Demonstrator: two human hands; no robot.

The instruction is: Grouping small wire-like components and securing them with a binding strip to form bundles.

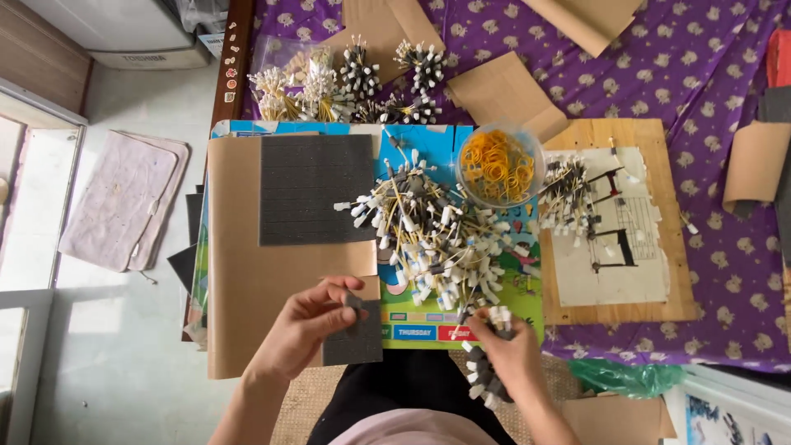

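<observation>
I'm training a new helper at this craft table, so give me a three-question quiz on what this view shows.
1. True or false: the left hand pinches a small dark grey foam piece.
2. What fills the clear round bowl? A) orange rubber bands B) white beads C) water
3. What does the right hand grip?

Key
1. True.
2. A.
3. A bundle of white-tipped sticks with grey foam bits, held at the near edge of the big loose pile.
</observation>
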